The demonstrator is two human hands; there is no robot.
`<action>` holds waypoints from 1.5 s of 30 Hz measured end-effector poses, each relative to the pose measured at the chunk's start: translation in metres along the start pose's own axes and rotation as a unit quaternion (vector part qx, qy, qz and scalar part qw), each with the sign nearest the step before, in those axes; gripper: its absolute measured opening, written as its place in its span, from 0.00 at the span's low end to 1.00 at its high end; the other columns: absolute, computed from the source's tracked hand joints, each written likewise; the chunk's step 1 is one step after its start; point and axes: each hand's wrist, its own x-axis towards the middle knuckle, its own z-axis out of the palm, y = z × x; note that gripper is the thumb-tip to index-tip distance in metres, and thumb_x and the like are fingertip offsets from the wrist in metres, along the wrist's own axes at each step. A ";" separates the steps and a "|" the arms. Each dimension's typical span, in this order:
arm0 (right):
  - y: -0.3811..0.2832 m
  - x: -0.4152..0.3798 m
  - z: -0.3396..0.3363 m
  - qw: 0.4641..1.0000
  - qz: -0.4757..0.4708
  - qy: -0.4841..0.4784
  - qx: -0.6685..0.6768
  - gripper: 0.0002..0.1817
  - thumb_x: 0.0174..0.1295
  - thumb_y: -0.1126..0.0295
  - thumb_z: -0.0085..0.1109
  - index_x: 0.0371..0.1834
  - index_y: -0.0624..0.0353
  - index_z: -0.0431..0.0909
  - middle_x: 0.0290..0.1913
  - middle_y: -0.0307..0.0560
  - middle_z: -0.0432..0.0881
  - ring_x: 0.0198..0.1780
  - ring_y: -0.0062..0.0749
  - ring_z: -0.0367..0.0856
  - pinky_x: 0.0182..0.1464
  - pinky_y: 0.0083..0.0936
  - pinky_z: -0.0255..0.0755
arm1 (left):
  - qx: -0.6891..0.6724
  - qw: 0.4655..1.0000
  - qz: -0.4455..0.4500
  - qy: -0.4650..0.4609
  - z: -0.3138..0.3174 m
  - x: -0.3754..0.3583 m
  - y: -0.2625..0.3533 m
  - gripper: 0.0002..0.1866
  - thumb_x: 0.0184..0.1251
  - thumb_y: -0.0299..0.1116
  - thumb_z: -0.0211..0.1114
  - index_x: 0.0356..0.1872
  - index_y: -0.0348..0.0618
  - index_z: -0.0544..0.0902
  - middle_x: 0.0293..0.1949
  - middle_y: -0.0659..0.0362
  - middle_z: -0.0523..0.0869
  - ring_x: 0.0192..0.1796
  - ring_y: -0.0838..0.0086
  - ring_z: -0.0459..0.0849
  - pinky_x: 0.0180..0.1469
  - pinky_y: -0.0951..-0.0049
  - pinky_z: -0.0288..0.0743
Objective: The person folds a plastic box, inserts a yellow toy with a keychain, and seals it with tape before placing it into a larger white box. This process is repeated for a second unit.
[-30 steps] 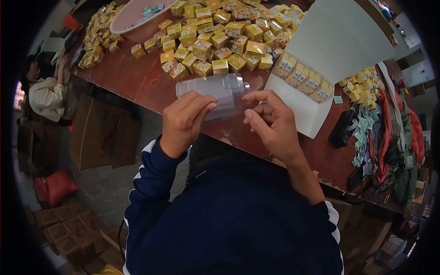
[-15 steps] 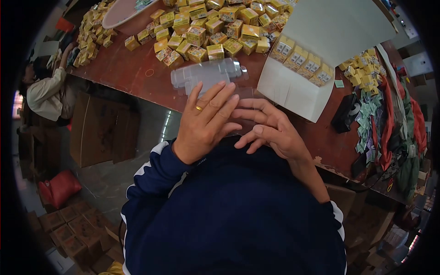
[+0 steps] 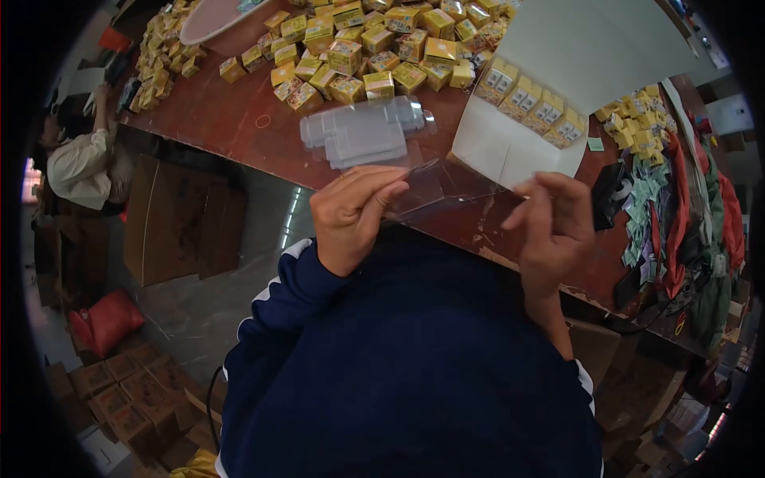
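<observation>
My left hand (image 3: 355,211) is closed in a pinch on a thin clear plastic sheet (image 3: 430,191), which stretches to the right over the table edge. My right hand (image 3: 558,223) is raised to the right of the sheet, below the white box, with its fingers bent and apart and nothing visible between them. Flat clear plastic packages (image 3: 362,131) lie in a stack just beyond my left hand. The open white box (image 3: 518,155) holds a row of small yellow boxes (image 3: 522,99).
Many yellow boxes (image 3: 347,60) are heaped on the red table (image 3: 231,119), beside a pink basin (image 3: 211,28). Green packets (image 3: 637,207) and cloths lie at the right. Another person (image 3: 84,167) sits at the far left. Cartons (image 3: 159,223) stand on the floor.
My hands have moved apart, the right one to the right. My left hand has come off the plastic stack and closed on a clear sheet.
</observation>
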 end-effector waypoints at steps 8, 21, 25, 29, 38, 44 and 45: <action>0.039 0.002 0.033 0.987 0.028 -0.097 0.123 0.16 0.77 0.64 0.52 0.48 0.69 0.80 0.40 0.51 0.86 0.43 0.32 0.87 0.50 0.26 0.81 | -0.272 0.939 -0.199 0.073 0.034 0.008 0.020 0.08 0.71 0.27 0.66 0.42 0.33 0.88 0.36 0.55 0.91 0.35 0.76 0.88 0.40 0.79 0.81; 0.046 0.022 0.048 0.998 -0.037 -0.038 0.014 0.21 0.80 0.64 0.45 0.26 0.61 0.71 0.20 0.35 0.71 0.16 0.14 0.67 0.20 0.17 0.60 | -0.234 0.926 -0.295 0.033 0.025 -0.013 0.024 0.12 0.76 0.34 0.63 0.43 0.33 0.86 0.28 0.58 0.87 0.24 0.80 0.81 0.25 0.82 0.74; 0.047 0.024 0.056 0.997 -0.036 -0.051 0.047 0.21 0.80 0.64 0.45 0.25 0.61 0.71 0.20 0.34 0.71 0.19 0.13 0.68 0.21 0.16 0.61 | -0.171 0.957 -0.235 0.012 0.012 -0.014 0.011 0.15 0.77 0.39 0.61 0.48 0.37 0.85 0.34 0.58 0.86 0.32 0.80 0.83 0.34 0.79 0.76; 0.054 0.027 0.074 0.987 -0.075 -0.134 0.053 0.20 0.79 0.64 0.47 0.26 0.60 0.72 0.20 0.38 0.72 0.22 0.21 0.75 0.24 0.21 0.66 | -0.474 0.851 -0.224 -0.032 0.013 -0.011 -0.004 0.38 0.77 0.63 0.47 0.76 0.46 0.63 0.64 0.47 0.76 0.65 0.67 0.76 0.59 0.63 0.76; 0.039 0.111 0.117 0.908 -0.127 -0.196 -0.348 0.18 0.63 0.55 0.67 0.43 0.58 0.76 0.32 0.47 0.83 0.30 0.38 0.84 0.32 0.33 0.76 | -0.591 0.746 -0.305 -0.026 -0.027 -0.034 -0.026 0.46 0.73 0.73 0.29 0.82 0.53 0.41 0.68 0.45 0.71 0.66 0.58 0.74 0.63 0.51 0.73; 0.081 0.169 0.168 0.799 -0.188 -0.168 -0.547 0.29 0.58 0.48 0.69 0.51 0.58 0.72 0.40 0.52 0.85 0.42 0.50 0.85 0.45 0.46 0.77 | -0.501 0.785 -0.364 0.022 -0.036 -0.037 -0.030 0.41 0.77 0.67 0.34 0.82 0.53 0.43 0.65 0.46 0.73 0.63 0.59 0.77 0.61 0.54 0.74; 0.082 0.171 0.171 0.798 -0.190 -0.173 -0.546 0.29 0.58 0.48 0.69 0.51 0.58 0.72 0.40 0.52 0.85 0.42 0.50 0.85 0.45 0.46 0.77 | -0.501 0.785 -0.365 0.027 -0.038 -0.037 -0.031 0.41 0.77 0.67 0.34 0.82 0.53 0.43 0.65 0.46 0.73 0.63 0.59 0.77 0.61 0.54 0.74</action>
